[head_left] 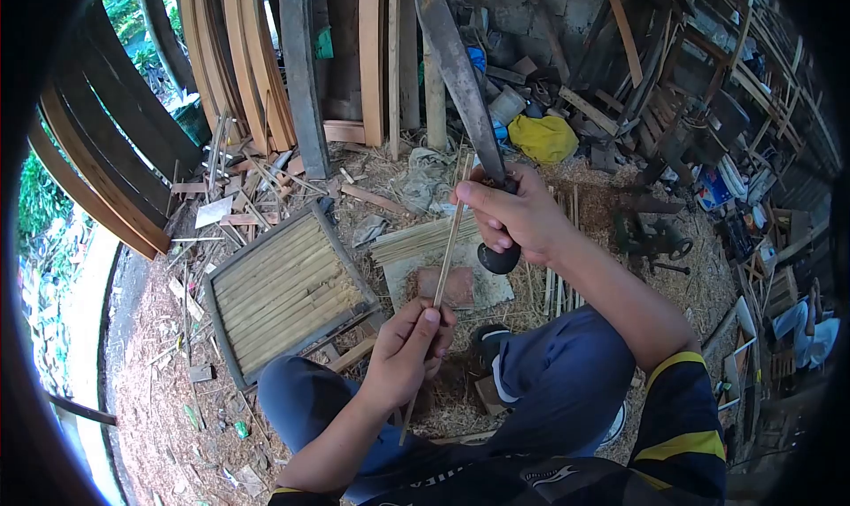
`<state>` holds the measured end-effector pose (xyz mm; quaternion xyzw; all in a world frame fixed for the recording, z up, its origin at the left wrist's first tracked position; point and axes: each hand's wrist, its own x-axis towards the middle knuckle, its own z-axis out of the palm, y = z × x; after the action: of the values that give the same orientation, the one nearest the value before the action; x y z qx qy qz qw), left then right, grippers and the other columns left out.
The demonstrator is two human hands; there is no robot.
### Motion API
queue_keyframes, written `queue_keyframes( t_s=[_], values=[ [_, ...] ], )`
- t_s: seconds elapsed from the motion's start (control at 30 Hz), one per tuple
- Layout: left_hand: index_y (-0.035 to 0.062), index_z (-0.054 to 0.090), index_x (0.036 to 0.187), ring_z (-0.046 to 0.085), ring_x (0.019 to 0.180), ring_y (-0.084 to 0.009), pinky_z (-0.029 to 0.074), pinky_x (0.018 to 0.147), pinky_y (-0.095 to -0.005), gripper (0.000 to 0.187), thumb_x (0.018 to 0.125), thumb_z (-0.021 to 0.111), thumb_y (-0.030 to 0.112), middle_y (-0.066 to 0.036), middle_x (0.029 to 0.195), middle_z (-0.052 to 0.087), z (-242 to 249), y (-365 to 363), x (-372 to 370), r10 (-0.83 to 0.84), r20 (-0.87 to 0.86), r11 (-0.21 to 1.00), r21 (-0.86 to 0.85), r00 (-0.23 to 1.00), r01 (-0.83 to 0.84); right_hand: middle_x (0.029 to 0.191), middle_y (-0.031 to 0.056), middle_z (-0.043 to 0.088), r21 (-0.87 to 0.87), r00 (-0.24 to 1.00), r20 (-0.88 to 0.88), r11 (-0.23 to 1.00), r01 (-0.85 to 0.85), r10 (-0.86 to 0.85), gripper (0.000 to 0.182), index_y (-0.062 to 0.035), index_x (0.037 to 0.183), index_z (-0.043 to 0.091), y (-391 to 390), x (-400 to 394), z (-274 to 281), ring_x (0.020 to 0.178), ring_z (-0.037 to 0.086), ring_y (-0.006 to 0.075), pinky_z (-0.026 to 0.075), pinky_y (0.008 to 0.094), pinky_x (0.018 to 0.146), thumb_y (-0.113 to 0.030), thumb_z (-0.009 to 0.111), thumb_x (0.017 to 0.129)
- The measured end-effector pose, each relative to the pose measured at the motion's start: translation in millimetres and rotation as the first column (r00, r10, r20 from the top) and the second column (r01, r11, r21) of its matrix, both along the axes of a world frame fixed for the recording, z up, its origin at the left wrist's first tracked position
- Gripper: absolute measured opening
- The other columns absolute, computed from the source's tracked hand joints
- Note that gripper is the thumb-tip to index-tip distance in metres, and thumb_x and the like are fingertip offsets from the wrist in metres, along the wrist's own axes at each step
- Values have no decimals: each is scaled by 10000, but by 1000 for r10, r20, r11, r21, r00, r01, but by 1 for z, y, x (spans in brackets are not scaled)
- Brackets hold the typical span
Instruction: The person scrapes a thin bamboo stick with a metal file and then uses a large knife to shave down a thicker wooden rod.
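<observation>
My right hand (522, 212) is closed around the dark handle of a machete (459, 77), whose long, worn blade points up and away from me. In my left hand (407, 351), a thin bamboo strip (449, 254) is pinched between thumb and fingers. The strip runs up to my right hand, where the thumb appears to press on it beside the base of the blade; the exact contact is hard to make out. Below my hands, a reddish block (445, 287) sits on a pale board (496, 295). A bundle of thin strips (416, 243) lies just behind the block.
A framed bamboo-slat panel (288, 298) rests on the shavings-covered ground at left. Wooden planks (372, 63) lean at the back. A yellow bag (543, 139) and piled scrap wood lie behind and to the right. A metal vise-like tool (653, 240) stands at right.
</observation>
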<state>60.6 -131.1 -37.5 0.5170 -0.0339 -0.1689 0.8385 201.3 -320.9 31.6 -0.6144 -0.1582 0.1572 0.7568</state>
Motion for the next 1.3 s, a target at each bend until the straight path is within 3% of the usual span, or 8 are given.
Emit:
queue_keyframes(
  t_s=[0.27,0.37,0.47,0.63,0.93,1.1,1.23,1.3],
  values=[
    [60,519,1092,298,508,-39,261,436,-209,239,1114,392,262,14,707,419,-1,1,5,141,47,987,75,989,-145,566,-17,494,-353,944,330,929,110,14,386,-10,816,632,-12,9,-14,471,463,61,352,271,452,-343,615,1010],
    [67,515,1074,294,515,-34,249,439,-207,227,1112,398,258,29,700,387,4,5,4,144,-28,990,6,989,-143,532,53,524,-608,797,581,739,290,165,547,-39,768,678,-11,3,-15,472,539,169,407,347,479,-550,625,954],
    [71,511,1043,286,521,-28,235,445,-203,228,1111,399,257,44,693,357,10,10,2,159,-65,987,-8,985,-160,551,120,557,-598,572,755,693,403,320,571,-45,782,694,-2,-5,-17,527,623,276,456,377,511,-596,638,920],
    [74,513,1008,275,527,-20,219,448,-206,260,1112,397,281,61,688,340,7,12,2,249,-35,967,68,968,-246,609,95,627,-642,367,766,597,481,528,611,-77,758,662,7,-17,-16,543,647,303,496,399,515,-677,630,871],
    [104,510,994,280,494,-8,218,419,-202,239,1105,432,301,79,670,342,-2,16,2,309,-57,946,126,949,-300,554,89,599,-584,220,788,586,561,575,641,-73,676,595,16,-14,-24,501,634,299,496,386,492,-675,603,894],
    [96,511,984,279,479,-2,217,408,-196,236,1104,435,284,82,666,347,1,18,-1,289,-27,955,82,957,-286,561,103,610,-597,439,802,533,600,404,626,-79,666,628,15,10,-24,512,642,305,501,410,493,-668,625,879],
    [97,516,975,270,468,2,210,397,-195,234,1105,432,274,89,661,346,-5,16,-2,322,43,931,164,946,-325,554,111,608,-597,272,784,558,576,558,622,-85,682,651,11,-9,-27,524,645,327,506,430,510,-661,588,909],
    [81,523,957,295,494,-3,232,412,-200,240,1102,444,255,84,659,355,-3,20,-2,332,7,932,155,943,-329,557,118,610,-598,337,790,524,607,512,623,-88,685,656,10,8,-34,530,648,332,511,433,517,-668,590,904]
  ],
)
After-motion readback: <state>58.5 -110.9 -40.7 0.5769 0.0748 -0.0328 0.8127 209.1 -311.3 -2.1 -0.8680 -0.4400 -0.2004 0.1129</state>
